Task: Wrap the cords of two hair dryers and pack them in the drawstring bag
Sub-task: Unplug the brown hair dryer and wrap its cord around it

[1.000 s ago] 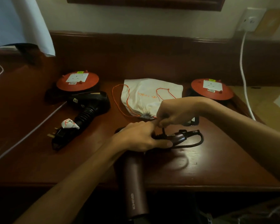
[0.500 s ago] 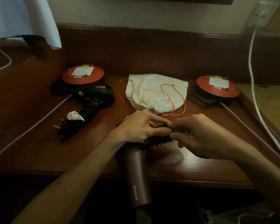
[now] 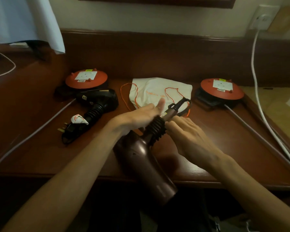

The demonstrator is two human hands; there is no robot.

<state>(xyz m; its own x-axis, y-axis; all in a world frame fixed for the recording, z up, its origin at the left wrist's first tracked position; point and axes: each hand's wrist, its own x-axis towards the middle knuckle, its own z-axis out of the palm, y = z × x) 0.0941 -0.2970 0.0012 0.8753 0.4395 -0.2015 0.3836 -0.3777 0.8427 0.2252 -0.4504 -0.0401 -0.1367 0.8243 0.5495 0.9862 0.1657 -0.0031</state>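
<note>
Maroon hair dryer (image 3: 146,164) nearest, barrel poking past table (image 3: 40,156) edge, cord (image 3: 156,129) coiled tight on handle. Left hand (image 3: 141,116) flat, fingers loose against coil; right hand (image 3: 182,133) cupping other side, grip unclear tbh. Half second ago both hands pinched cord together, dryer lay flatter. Further back: black hair dryer (image 3: 97,106) left, already wrapped, drawstring bag (image 3: 157,91) centre, orange reels (image 3: 86,79) either side, white cable (image 3: 256,81) far right.
</note>
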